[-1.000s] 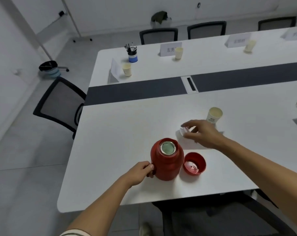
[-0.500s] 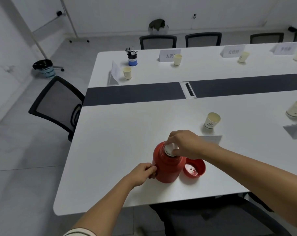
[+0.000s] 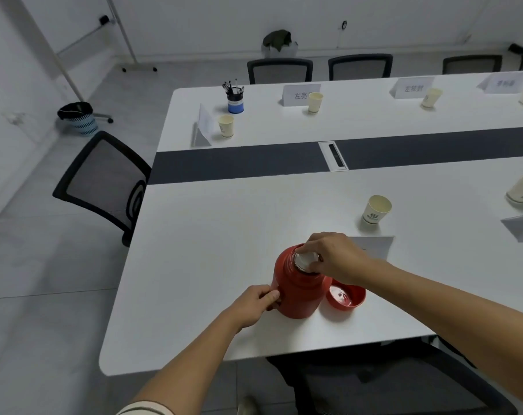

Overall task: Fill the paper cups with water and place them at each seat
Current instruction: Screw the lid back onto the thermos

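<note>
left hand (image 3: 255,304): fingers curled round the handle side of the flask (image 3: 297,290). I read it as a brace, so the body can't turn under the other hand.
right hand (image 3: 336,259): fingertips pinch the stopper (image 3: 304,259) in the flask mouth. Seating or loosening, I can't tell which.
flask: 1, red, upright on the table (image 3: 224,235), near the front edge, straight ahead of me.
lid (image 3: 347,296): 1, red, mouth up, just right of the flask base, partly under my right wrist. I'd guess it's parked within reach for recapping.
cups: 6 in view. 2 are on my side: near cup (image 3: 376,209) beyond the right hand, right cup (image 3: 522,190) at the frame edge. 4 far cups (image 3: 315,102) stand across the dark strip (image 3: 239,163).
cards (image 3: 300,94): 6, 1 beside each cup, so I take each cup as marking a seat.
fill: I can't see a water level in any cup from here.
chairs (image 3: 104,187): 5 clear. 1 is at the left end, 3 are on the far side, 1 is under the near edge. There may be 1 more at the far right, too cropped to call.
other: 1 pen pot (image 3: 235,100) on the far side, 1 bin (image 3: 79,118) on the floor.
</note>
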Available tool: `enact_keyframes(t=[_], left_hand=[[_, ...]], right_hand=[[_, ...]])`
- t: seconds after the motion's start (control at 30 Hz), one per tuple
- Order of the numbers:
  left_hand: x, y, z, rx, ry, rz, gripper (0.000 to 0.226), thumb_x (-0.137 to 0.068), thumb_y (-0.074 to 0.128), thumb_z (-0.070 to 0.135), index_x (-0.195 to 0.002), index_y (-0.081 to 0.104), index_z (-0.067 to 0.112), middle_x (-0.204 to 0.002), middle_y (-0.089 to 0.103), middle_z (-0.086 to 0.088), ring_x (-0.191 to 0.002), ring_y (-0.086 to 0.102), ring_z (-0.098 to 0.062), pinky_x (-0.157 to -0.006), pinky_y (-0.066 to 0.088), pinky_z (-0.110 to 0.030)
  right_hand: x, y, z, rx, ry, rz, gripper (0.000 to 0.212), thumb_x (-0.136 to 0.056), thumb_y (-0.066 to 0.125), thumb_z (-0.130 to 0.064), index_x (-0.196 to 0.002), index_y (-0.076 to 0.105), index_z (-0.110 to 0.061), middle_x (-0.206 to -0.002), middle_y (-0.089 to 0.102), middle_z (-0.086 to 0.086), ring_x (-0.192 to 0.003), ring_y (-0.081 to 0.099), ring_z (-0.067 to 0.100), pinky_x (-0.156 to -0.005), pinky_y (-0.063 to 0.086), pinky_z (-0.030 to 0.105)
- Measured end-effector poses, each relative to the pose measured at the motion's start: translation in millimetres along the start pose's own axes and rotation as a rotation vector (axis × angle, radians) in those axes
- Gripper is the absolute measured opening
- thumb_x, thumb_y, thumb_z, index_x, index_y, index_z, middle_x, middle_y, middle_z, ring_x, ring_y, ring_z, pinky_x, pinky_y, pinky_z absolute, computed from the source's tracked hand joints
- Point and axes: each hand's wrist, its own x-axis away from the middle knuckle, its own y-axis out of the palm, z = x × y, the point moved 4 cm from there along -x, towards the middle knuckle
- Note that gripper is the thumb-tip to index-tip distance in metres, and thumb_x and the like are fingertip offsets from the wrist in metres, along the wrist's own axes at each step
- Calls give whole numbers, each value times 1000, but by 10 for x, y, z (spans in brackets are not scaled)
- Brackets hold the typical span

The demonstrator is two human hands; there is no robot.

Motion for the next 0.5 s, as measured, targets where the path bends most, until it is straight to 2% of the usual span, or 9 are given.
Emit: enact_keyframes(t=[0.17,0.23,0.3,0.33,0.4,0.43,0.47,0.5], left_hand=[[14,10,9,-40,7,19,27,-104,44,31,-101,65,15,-103,69,-1,-85,59,-4,-63,43,-9],[4,18,17,-54,0,33,28,-104,44,32,-102,65,13,-106,70,-3,-86,60,-3,-63,42,-10],[-4,13,44,-64,-10,48,27,-104,45,31,-102,65,13,-105,70,-4,-86,60,-2,-61,42,-8],[-7,10,53,-66,-15,53,26,-104,45,31,-101,64,14,-103,69,-2,-85,60,-1,-60,42,-8],[-14,16,63,-59,-25,62,24,-104,45,30,-99,63,16,-96,67,4,-85,60,0,-60,43,-8],[-15,27,65,-47,-35,67,23,-104,45,29,-97,62,16,-93,66,6,-83,61,2,-59,44,-7],[-12,41,55,-34,-45,71,23,-104,45,28,-96,62,15,-90,65,8,-79,60,5,-59,44,-5],[-7,50,61,-28,-46,76,22,-104,45,27,-96,61,14,-88,64,9,-75,60,8,-58,44,-4]], right_hand=[[52,57,45,-105,73,97,42,-85,71,-30,-127,65,-30,-116,64,-5,-108,56,16,-88,45,31],[87,55,81,-127,79,87,44,-83,74,-34,-126,66,-29,-111,65,-6,-98,56,13,-84,44,28],[164,8,209,-279,107,121,46,-80,77,-37,-123,68,-24,-104,69,-8,-86,58,7,-80,47,24],[219,-31,319,-396,149,189,46,-80,78,-39,-121,69,-21,-99,70,-8,-82,60,5,-79,49,23],[361,-66,675,-558,325,395,41,-83,75,-39,-118,70,-18,-94,72,-6,-82,64,7,-77,51,24],[440,-17,883,-540,447,450,39,-86,71,-39,-118,69,-17,-97,73,-4,-85,64,10,-76,50,25],[514,91,1074,-473,563,433,40,-88,69,-40,-121,67,-17,-105,72,-1,-91,65,14,-79,49,28],[584,243,1238,-396,665,342,45,-88,67,-42,-126,62,-17,-115,70,2,-100,64,19,-83,49,32]])
